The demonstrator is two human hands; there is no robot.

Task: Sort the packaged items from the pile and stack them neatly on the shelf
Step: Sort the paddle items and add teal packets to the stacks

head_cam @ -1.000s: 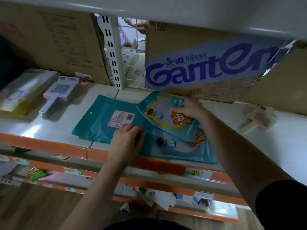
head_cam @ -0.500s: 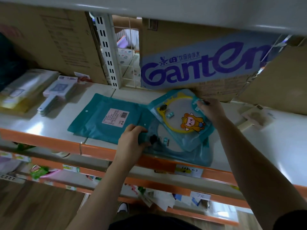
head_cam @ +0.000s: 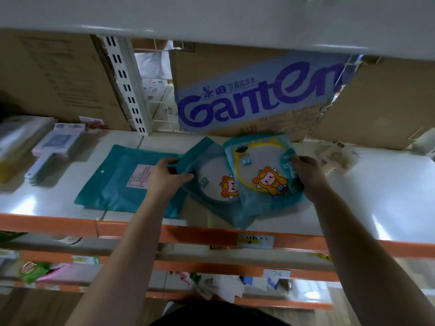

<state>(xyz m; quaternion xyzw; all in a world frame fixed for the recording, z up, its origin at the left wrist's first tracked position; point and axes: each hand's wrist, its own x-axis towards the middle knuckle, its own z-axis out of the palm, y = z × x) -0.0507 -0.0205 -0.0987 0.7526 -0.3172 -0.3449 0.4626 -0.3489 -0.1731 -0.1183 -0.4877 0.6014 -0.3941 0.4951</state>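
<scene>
Three flat teal packages are lying on the white shelf (head_cam: 388,196), just behind its orange front rail (head_cam: 200,234) and in front of a cardboard box (head_cam: 247,100) with blue letters. The left package (head_cam: 117,182) is lying flat and face down, with a pink label on top. The middle package (head_cam: 211,182) is overlapping its right edge. The right package (head_cam: 261,170), the one with a yellow ring inside, is lying partly over the middle one.

The left hand (head_cam: 168,175) is gripping the middle package at its upper left edge, with the thumb on top and the fingers curled round the edge. The right hand (head_cam: 306,175) is pinching the right package at its right border. So each hand is clamped on one package, and both packages are lying between the two hands.

I judge these packages to be light and thin, made of soft glossy film with a clear window. They are probably bending when lifted by one corner and sliding easily over each other. The ring inside is likely giving some stiffness in the middle. It seems better to be holding them at the sealed border, not at the window, and supporting them flat while aligning the edges.
</scene>
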